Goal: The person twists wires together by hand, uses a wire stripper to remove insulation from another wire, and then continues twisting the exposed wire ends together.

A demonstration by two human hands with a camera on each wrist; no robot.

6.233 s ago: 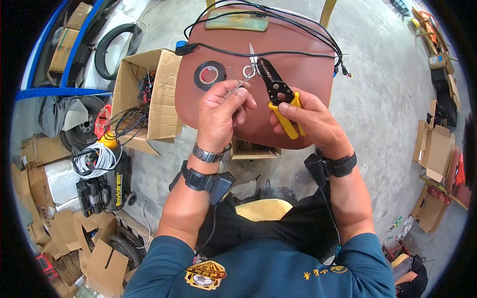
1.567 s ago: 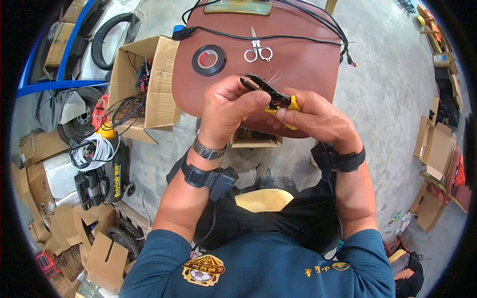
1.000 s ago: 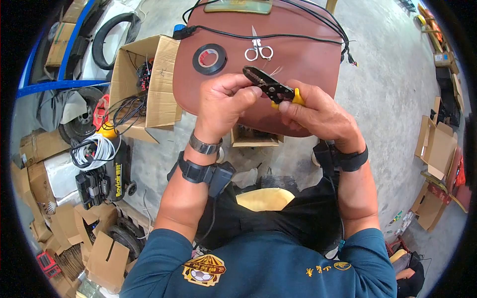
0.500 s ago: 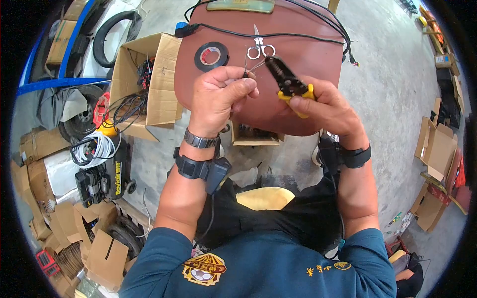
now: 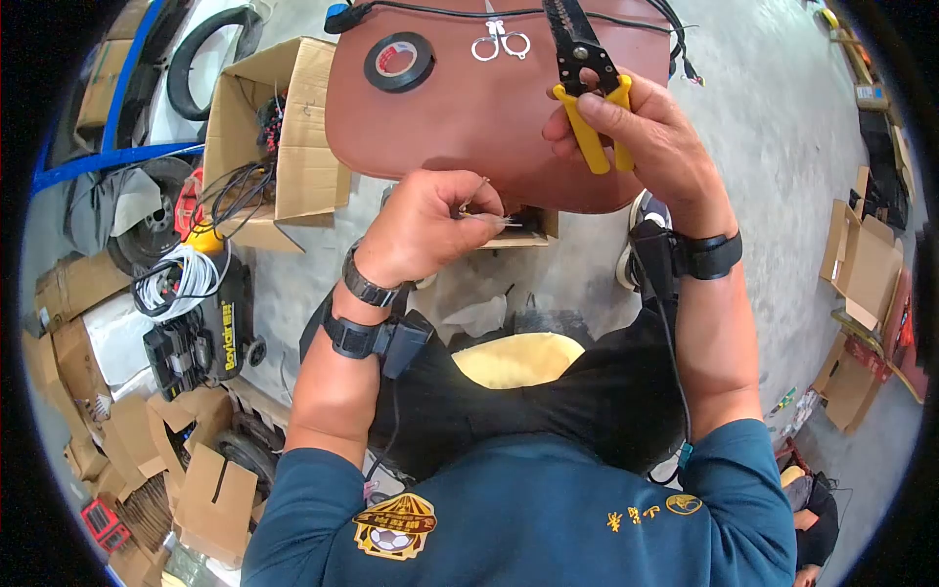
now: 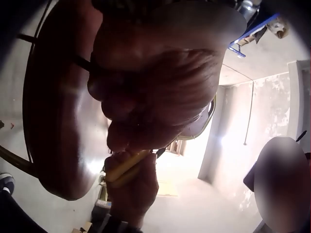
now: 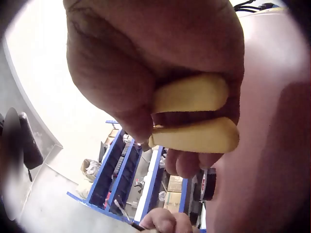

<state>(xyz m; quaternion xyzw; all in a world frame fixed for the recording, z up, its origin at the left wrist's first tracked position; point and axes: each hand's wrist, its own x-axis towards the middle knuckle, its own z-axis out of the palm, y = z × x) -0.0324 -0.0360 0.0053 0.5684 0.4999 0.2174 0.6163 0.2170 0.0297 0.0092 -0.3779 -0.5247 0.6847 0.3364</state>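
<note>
Left hand [image 5: 421, 220] is just off the near edge of the reddish-brown seat [image 5: 440, 137], thumb and fingers curled in, pinching thin wires [image 5: 501, 221]; bare-looking ends poke out past the fingertips toward the right hand's side; how the remaining fingers lie is hard to tell, the left wrist view being dark. Right hand [image 5: 650, 137] grips the wire strippers [image 5: 583, 59] over the right part of the seat; thumb lies on one yellow handle, fingers curl round from the other side; the handles show a gap between them in the head and right wrist views; black head points away from the body, its tip cut off by the top of the head view. Strippers and wires are well apart.

On the seat: roll of black tape [image 5: 399, 62] lying flat toward the left; scissors [image 5: 501, 41] between the tape and the strippers, rings toward the person, blade tips at the top edge of view; black cable [image 5: 445, 12] runs across the far part, past the scissors, blue-ended plug [image 5: 340, 16] at its left end.

Off the seat: open cardboard box [image 5: 311, 132] to the left, dark cables in it; coil of white cable [image 5: 178, 284] beside the air compressor [image 5: 223, 338]; tyre [image 5: 186, 73] farther back.
</note>
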